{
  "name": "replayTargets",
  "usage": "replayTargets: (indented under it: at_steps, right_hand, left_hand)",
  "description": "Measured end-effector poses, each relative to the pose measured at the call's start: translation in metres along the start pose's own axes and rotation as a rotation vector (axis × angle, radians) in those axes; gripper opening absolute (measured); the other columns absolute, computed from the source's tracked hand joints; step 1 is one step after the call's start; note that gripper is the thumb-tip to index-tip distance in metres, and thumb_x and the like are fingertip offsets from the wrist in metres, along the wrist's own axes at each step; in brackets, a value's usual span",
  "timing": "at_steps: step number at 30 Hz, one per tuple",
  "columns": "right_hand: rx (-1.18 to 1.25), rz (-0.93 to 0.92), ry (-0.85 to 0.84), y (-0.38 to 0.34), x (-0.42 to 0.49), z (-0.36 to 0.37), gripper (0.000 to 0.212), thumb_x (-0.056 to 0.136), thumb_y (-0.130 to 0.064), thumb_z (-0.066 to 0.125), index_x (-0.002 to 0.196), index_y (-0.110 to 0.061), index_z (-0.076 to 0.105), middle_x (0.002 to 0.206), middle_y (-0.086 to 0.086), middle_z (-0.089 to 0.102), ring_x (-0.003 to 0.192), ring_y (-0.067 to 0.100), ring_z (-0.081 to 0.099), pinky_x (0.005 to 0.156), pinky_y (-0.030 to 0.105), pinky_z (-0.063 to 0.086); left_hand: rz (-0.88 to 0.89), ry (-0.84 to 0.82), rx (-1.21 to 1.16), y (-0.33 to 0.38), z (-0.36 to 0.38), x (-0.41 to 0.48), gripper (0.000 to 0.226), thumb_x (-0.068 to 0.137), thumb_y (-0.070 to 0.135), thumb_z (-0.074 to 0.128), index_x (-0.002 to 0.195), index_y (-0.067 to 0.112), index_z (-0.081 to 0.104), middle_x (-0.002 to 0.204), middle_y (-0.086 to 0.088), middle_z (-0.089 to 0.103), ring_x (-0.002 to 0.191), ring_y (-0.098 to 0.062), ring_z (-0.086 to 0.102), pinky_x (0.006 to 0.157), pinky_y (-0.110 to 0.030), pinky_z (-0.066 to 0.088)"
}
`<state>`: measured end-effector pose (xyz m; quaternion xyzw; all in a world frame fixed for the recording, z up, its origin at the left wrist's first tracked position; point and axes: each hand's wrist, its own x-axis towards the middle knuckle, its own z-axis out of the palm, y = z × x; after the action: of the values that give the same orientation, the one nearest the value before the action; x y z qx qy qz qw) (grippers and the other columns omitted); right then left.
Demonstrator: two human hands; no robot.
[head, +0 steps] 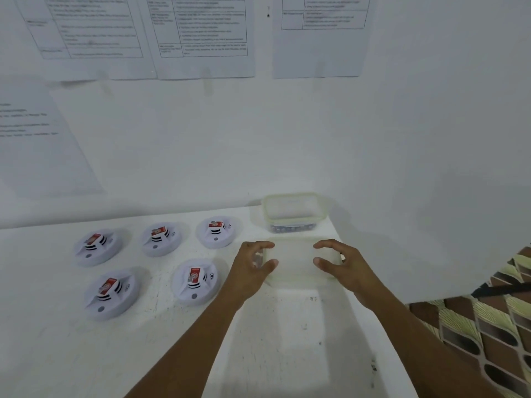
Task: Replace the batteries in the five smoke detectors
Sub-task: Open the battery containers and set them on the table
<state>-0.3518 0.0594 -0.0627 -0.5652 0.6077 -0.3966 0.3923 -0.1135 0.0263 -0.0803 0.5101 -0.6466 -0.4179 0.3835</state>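
**Left hand [253,262] and right hand [336,264] cup the two short ends of a clear box [293,261]**

Both hands reach forward from the near edge, one to each end of the box. On each hand the fingers and thumb curve into a C over its end. Blur hides the contact, so I cannot tell whether they grip the box or only frame it. Taking both ends at once would suit lifting or steadying something wide and light. The box lies flat on the white table [287,340], near its right edge, and looks shallow and empty (it may be only a lid).

Just beyond it, against the wall, stands a second clear container [293,214]. Small dark items line its bottom, probably the battery supply, kept within easy reach of both hands.

To the left lie the smoke detectors [195,282], none of them touched by a hand. They are set well apart in two rows, likely so that each can be handled in turn. Each carries a red-and-white block on top (battery or label, too blurred to say).

Counted:
- two hands
- two clear containers
- five detectors, three in the far row and two in the near row
- four printed sheets [201,38] on the wall, their text unreadable
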Motion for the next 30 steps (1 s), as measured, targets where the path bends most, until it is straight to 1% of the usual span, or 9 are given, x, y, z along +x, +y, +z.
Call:
replayTargets:
  at_steps: [6,10,14,18,21,23,25,28,30]
  right_hand:
    - [0.034,0.024,-0.037,-0.008,-0.003,-0.002,0.020,0.082,-0.031,0.078,0.101,-0.034,0.070,0.127,-0.021,0.059,0.128,0.005,0.044,0.100,0.029,0.028]
    - [-0.022,0.037,-0.024,-0.010,-0.009,-0.002,0.021,0.083,-0.036,0.076,0.103,-0.036,0.070,0.120,-0.027,0.060,0.117,0.001,0.050,0.097,0.030,0.037]
    - [-0.253,0.038,0.203,-0.009,-0.009,0.008,0.029,0.082,-0.040,0.076,0.111,-0.037,0.070,0.129,-0.010,0.046,0.129,0.018,0.038,0.100,0.027,0.032]
    - [-0.401,-0.031,0.427,0.001,-0.015,0.020,0.029,0.082,-0.048,0.072,0.110,-0.039,0.070,0.147,0.005,0.030,0.123,0.033,0.041,0.102,0.030,0.029]
    - [-0.261,0.012,0.380,0.005,-0.030,0.032,0.030,0.084,-0.047,0.070,0.114,-0.042,0.067,0.145,0.003,0.036,0.120,0.024,0.051,0.103,0.033,0.042]
    - [-0.126,0.019,0.295,0.008,-0.036,0.036,0.031,0.088,-0.042,0.068,0.118,-0.045,0.064,0.134,-0.005,0.050,0.100,0.008,0.063,0.094,0.030,0.052]
    - [-0.012,0.008,0.285,0.004,-0.032,0.031,0.025,0.092,-0.031,0.066,0.113,-0.045,0.066,0.120,-0.010,0.063,0.084,0.006,0.068,0.087,0.037,0.058]
    - [0.005,0.019,0.281,-0.006,-0.023,0.019,0.022,0.095,-0.021,0.063,0.105,-0.038,0.071,0.105,-0.009,0.069,0.081,0.010,0.066,0.079,0.029,0.056]
    - [0.039,0.027,0.193,-0.008,-0.024,0.016,0.020,0.093,-0.025,0.066,0.107,-0.037,0.071,0.107,-0.016,0.068,0.086,0.013,0.067,0.076,0.022,0.052]
  left_hand:
    - [0.069,-0.086,-0.014,-0.009,-0.002,0.003,0.034,0.089,0.023,0.068,0.122,0.024,0.061,0.143,0.013,0.040,0.123,-0.009,0.044,0.105,-0.032,0.040]
    - [0.098,-0.063,-0.014,-0.008,0.000,0.005,0.033,0.089,0.019,0.068,0.121,0.022,0.061,0.140,0.009,0.047,0.129,-0.009,0.043,0.111,-0.031,0.034]
    - [0.170,-0.019,0.108,-0.006,0.000,0.002,0.029,0.086,0.026,0.070,0.109,0.037,0.057,0.129,0.008,0.049,0.122,-0.014,0.047,0.104,-0.033,0.041]
    - [0.259,0.078,0.317,-0.006,0.006,-0.017,0.034,0.080,0.049,0.070,0.100,0.023,0.059,0.123,0.010,0.043,0.115,-0.005,0.043,0.090,-0.021,0.040]
    - [0.266,0.141,0.406,0.002,0.013,-0.024,0.038,0.077,0.049,0.071,0.089,0.021,0.050,0.119,0.013,0.046,0.108,-0.003,0.043,0.083,-0.019,0.036]
    - [0.233,0.167,0.408,0.010,0.014,-0.024,0.036,0.077,0.047,0.072,0.090,0.022,0.051,0.105,0.010,0.049,0.096,-0.007,0.048,0.076,-0.019,0.037]
    - [0.180,0.135,0.389,0.016,0.015,-0.025,0.032,0.079,0.046,0.070,0.098,0.026,0.054,0.095,0.009,0.047,0.083,-0.003,0.049,0.070,-0.016,0.037]
    - [0.161,-0.007,0.358,0.018,0.020,-0.031,0.029,0.083,0.047,0.067,0.107,0.034,0.055,0.088,0.010,0.050,0.075,-0.001,0.051,0.067,-0.011,0.039]
    - [0.125,-0.029,0.264,0.019,0.025,-0.029,0.031,0.083,0.045,0.068,0.110,0.035,0.056,0.104,0.010,0.052,0.088,-0.003,0.056,0.076,-0.015,0.047]
